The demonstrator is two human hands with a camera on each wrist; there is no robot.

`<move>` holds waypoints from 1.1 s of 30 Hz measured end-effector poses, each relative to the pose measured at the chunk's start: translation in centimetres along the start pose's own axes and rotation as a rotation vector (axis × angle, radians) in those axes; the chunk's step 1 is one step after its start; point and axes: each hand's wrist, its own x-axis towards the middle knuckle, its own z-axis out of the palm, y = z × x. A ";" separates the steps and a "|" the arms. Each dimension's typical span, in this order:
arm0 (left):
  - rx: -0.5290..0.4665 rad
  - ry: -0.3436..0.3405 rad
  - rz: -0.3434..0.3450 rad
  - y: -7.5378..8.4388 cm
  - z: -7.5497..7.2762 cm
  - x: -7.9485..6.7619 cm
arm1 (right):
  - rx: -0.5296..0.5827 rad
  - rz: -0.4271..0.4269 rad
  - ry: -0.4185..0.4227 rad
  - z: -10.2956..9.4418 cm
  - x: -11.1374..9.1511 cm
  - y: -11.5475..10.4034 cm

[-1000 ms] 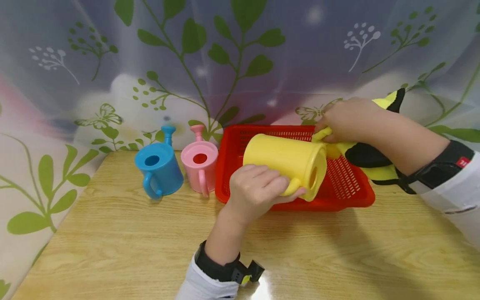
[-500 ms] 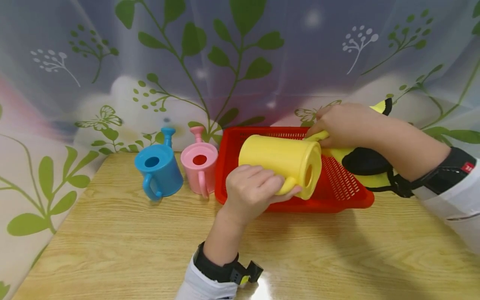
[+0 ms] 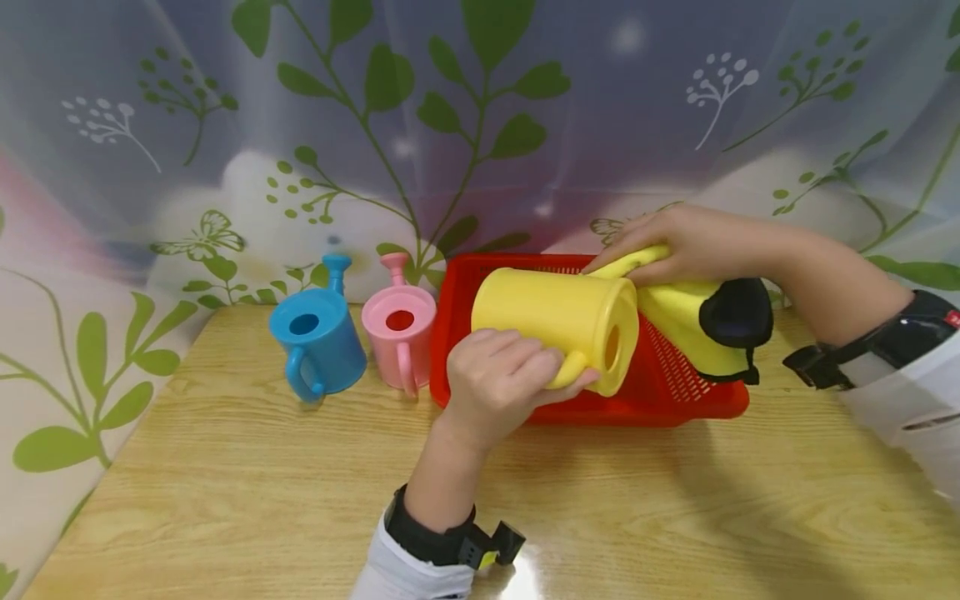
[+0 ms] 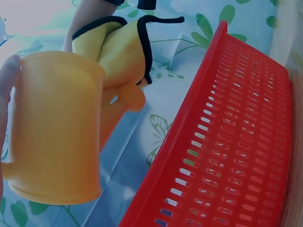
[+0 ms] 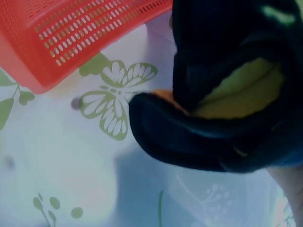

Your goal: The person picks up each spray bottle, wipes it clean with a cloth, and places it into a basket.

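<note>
My left hand (image 3: pixel 498 383) grips the handle of a yellow watering can (image 3: pixel 551 308). The can lies tipped sideways over a red basket (image 3: pixel 645 408), its holed top turned right. At its spout, my right hand (image 3: pixel 686 237) holds a yellow cloth (image 3: pixel 675 321) with black edging and a black patch. Fingers of that hand reach along the spout, and the cloth hangs below the palm. In the left wrist view, the can (image 4: pixel 57 127) stands before the draped cloth (image 4: pixel 123 56). Close up in the right wrist view, dark folds of the cloth (image 5: pixel 189 142) hide the fingers.
Left of the basket, a pink watering can (image 3: pixel 397 333) and a blue watering can (image 3: pixel 318 342) stand upright on the wooden table (image 3: pixel 247 500). A printed leaf-pattern curtain (image 3: pixel 337 167) hangs behind them.
My right hand, with the cloth, has shifted left along the spout, and its fingers have straightened. The cloth now hangs lower beside the basket's right end. My left hand and can have drifted slightly left.
</note>
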 end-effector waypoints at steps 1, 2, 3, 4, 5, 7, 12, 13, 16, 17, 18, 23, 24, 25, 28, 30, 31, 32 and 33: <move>-0.002 0.002 -0.004 0.0 0.0 0.0 | 0.012 0.015 -0.014 -0.1 -0.2 0.0; -0.002 0.004 -0.007 -0.1 0.0 0.0 | 0.016 0.030 -0.029 -0.2 -0.4 0.1; -0.003 0.006 -0.011 -0.1 0.0 0.0 | 0.014 0.048 -0.045 -0.3 -0.6 0.2; -0.002 0.007 -0.016 -0.1 0.0 0.0 | 0.006 0.071 -0.063 -0.4 -0.8 0.2; 0.001 0.008 -0.021 -0.2 0.0 -0.1 | -0.002 0.091 -0.077 -0.4 -1.1 0.3; 0.009 -0.002 -0.039 -0.2 0.0 -0.2 | -0.029 0.110 -0.088 -0.5 -1.6 0.4; 0.041 -0.064 -0.096 -0.3 0.1 -0.6 | -0.091 0.124 0.017 0.0 -2.7 0.3; 0.046 -0.076 -0.107 -0.3 0.1 -0.7 | -0.111 0.135 0.058 0.2 -2.9 0.1; 0.058 -0.103 -0.141 -0.4 0.3 -0.9 | -0.172 0.164 0.195 1.4 -3.5 -0.6; 0.065 -0.110 -0.153 -0.5 0.3 -1.0 | -0.189 0.173 0.247 1.9 -3.7 -0.9; 0.073 -0.118 -0.168 -0.5 0.4 -1.0 | -0.199 0.174 0.298 2.3 -3.9 -1.2; 0.158 -0.159 -0.290 -0.6 0.7 -1.2 | -0.162 0.202 0.495 4.4 -5.5 -2.6; 0.175 -0.165 -0.324 -0.6 0.7 -1.3 | -0.146 0.214 0.523 4.7 -5.8 -2.7; 0.191 -0.171 -0.359 -0.7 0.8 -1.4 | -0.128 0.232 0.551 5.0 -6.1 -2.8; 0.212 -0.182 -0.465 -0.7 0.8 -1.6 | -0.087 0.289 0.628 5.9 -7.0 -2.8; 0.211 -0.198 -0.527 -0.8 0.9 -1.7 | -0.062 0.322 0.675 6.6 -7.5 -2.6; 0.208 -0.209 -0.559 -0.7 0.9 -1.8 | -0.041 0.341 0.695 7.0 -7.8 -2.5; 0.199 -0.221 -0.594 -0.7 0.9 -1.7 | -0.025 0.361 0.715 7.3 -8.1 -2.4; 0.187 -0.237 -0.632 -0.7 0.9 -1.8 | -0.009 0.378 0.735 7.7 -8.4 -2.3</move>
